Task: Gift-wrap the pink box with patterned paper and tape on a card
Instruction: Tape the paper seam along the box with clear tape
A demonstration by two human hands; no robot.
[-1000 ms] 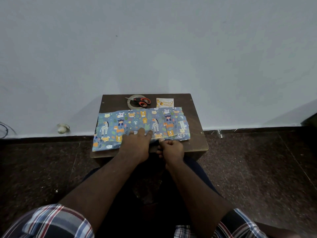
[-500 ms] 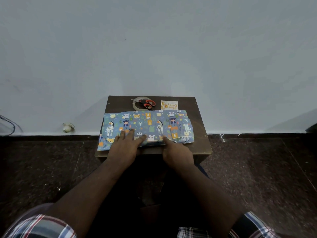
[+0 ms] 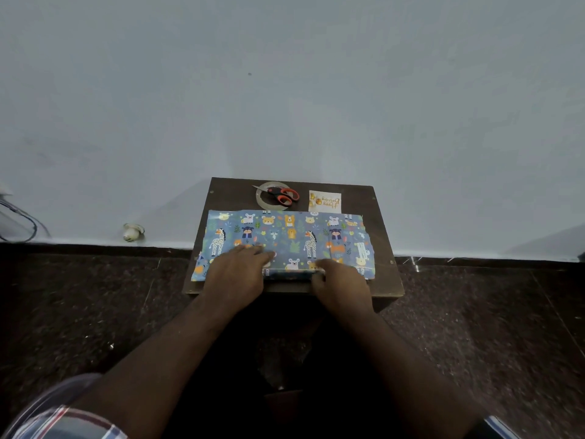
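Blue wrapping paper with cartoon animals (image 3: 286,239) covers the box on the small dark wooden table (image 3: 381,223); the pink box itself is hidden under it. My left hand (image 3: 239,270) lies flat on the paper's near left part, fingers straight. At the near right edge my right hand (image 3: 340,285) presses the paper with its fingers extended. Behind the paper lie a white card with gold print (image 3: 325,201), a tape roll (image 3: 269,198) and red-handled scissors (image 3: 281,195) across the roll.
The table stands against a pale wall, with dark speckled floor on both sides. A small white object (image 3: 133,232) sits at the wall's base to the left, and cables (image 3: 19,217) hang at the far left.
My right hand went from pinching the paper's near edge to pressing flat and has slid to the right. My left hand has flattened on the paper. The view tilted slightly.
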